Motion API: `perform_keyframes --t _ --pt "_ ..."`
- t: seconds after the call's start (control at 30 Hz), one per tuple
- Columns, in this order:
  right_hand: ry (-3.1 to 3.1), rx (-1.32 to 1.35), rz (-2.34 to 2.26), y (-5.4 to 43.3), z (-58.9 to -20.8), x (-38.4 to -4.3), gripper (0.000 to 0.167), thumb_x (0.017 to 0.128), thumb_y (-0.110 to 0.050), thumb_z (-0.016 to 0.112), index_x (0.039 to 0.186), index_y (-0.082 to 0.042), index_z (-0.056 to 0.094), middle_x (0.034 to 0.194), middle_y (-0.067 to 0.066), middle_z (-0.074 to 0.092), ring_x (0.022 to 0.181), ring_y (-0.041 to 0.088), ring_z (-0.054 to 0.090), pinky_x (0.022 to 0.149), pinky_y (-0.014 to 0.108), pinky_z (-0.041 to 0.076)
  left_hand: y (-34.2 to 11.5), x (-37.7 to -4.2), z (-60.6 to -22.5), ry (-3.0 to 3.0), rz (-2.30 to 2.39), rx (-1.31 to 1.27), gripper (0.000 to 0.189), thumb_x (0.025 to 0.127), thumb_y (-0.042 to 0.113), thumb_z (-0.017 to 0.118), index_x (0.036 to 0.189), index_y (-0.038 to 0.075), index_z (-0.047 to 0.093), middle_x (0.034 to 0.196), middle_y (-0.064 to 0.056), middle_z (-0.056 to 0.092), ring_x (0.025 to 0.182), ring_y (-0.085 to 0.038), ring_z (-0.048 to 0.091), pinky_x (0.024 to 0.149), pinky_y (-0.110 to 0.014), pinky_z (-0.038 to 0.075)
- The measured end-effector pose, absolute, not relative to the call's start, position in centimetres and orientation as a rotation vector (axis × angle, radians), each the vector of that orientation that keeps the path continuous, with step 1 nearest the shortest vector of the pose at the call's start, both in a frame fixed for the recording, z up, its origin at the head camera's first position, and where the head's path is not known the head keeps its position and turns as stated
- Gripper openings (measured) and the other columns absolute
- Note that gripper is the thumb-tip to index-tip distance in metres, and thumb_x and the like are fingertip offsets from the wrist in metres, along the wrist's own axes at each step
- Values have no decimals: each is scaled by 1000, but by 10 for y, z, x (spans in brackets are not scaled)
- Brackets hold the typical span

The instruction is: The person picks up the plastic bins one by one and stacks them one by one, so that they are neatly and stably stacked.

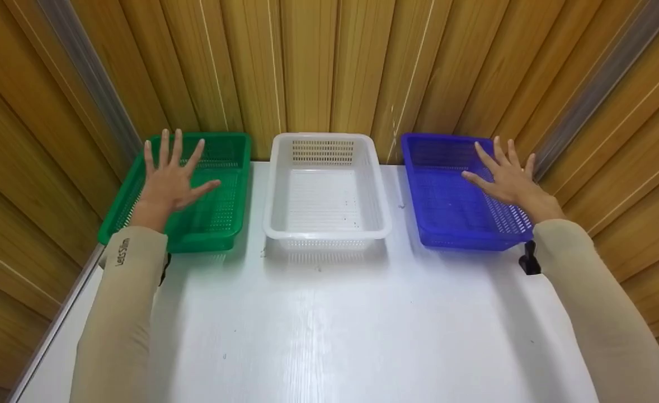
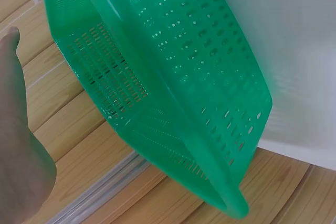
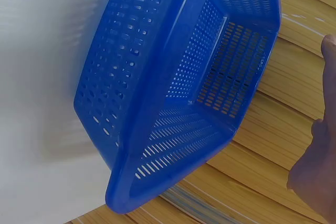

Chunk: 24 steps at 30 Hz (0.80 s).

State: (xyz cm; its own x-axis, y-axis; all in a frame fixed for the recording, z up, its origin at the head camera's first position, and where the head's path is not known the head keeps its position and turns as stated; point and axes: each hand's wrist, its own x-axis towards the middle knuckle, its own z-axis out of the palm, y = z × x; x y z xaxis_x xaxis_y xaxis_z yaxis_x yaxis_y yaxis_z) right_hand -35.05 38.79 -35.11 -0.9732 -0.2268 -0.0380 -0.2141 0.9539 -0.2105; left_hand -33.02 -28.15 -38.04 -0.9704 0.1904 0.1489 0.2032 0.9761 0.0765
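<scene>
Between the green basket [image 1: 221, 204] and blue basket [image 1: 447, 197] stands a white basket [image 1: 326, 196].

Left of white basket [image 1: 326, 234], green basket [image 1: 220, 196] partly covered by left hand [image 1: 168, 184]; right of it, blue basket [image 1: 441, 196] partly hidden by right hand [image 1: 505, 174]; inside it, specks [image 1: 347, 202] too small to be told; before it, sleeves [image 1: 117, 324] cut off
</scene>
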Motion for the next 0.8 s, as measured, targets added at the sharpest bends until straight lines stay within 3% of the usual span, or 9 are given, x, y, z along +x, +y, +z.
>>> perform_keyframes --t 0.47,0.8 --pt "3013 -340 -475 379 -357 -351 93 102 -65 41 165 -17 -7 167 25 -20 151 49 -27 110 77 -24 -267 -336 -389 -2963 -295 -306 93 99 67 44 166 22 -2 169 -22 -20 155 -45 -24 119 -70 -18" --pt "2861 -377 -875 361 -362 -346 91 105 -49 50 163 -21 -14 168 23 -16 153 48 -19 117 75 -12 -251 -333 -407 -2925 -585 -302 95 100 62 48 166 17 -3 169 -25 -15 155 -49 -17 123 -70 -7"
